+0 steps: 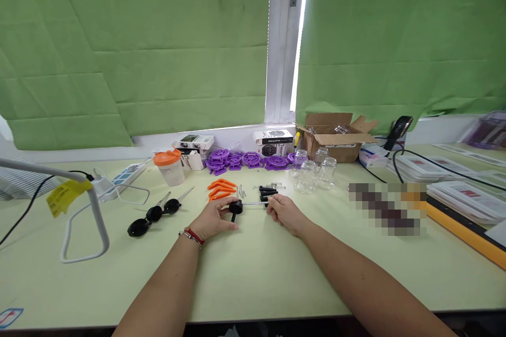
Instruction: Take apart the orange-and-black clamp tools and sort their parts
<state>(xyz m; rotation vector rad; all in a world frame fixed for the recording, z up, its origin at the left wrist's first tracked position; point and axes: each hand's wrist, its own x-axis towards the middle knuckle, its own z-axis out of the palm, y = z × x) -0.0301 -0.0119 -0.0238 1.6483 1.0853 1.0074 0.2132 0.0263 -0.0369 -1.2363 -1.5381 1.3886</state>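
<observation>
My left hand (213, 219) is closed around a round black cap (235, 207) with a short black stem pointing down. A thin metal rod (255, 203) runs sideways from the cap to my right hand (285, 212), whose fingers pinch its far end. Just beyond my hands lie orange V-shaped parts (221, 184), small metal pins (241, 191), black tubular pieces (268, 190) and coil springs (278, 186). To the left rest three similar black round pieces (154, 214), at least two with metal rods attached.
Purple plastic parts (251, 159) line the back, near small printed boxes (273, 137). Clear glass jars (306, 176) stand right of them, before an open cardboard box (336, 139). An orange-lidded cup (173, 168), power strip (128, 172) and white metal frame (97, 221) occupy the left.
</observation>
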